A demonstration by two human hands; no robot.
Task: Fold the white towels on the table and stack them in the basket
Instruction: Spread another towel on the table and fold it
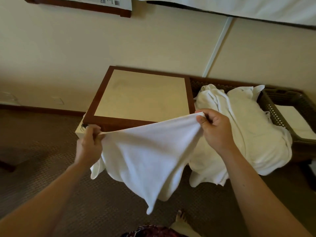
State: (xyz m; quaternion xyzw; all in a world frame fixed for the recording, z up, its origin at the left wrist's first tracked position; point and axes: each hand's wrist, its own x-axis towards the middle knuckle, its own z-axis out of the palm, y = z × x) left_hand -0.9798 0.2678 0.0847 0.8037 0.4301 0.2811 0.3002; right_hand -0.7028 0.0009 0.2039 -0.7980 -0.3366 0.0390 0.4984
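The tabletop [142, 94] has a bare cream panel framed in dark wood, ready as a folding surface. To its right a heap of unfolded towels [239, 127] spills over the front edge, so a careless brush of the arm could drag it onto the carpet. Beyond it, the brown basket [289, 103] already holds something flat and white. The towel in hand [145, 156] hangs in the air before the tabletop, its low corner dangling toward the floor; it may fold crooked if the pinched corners are mismatched. The left hand [89, 142] and right hand [215, 127] each pinch its top edge, which could slip.
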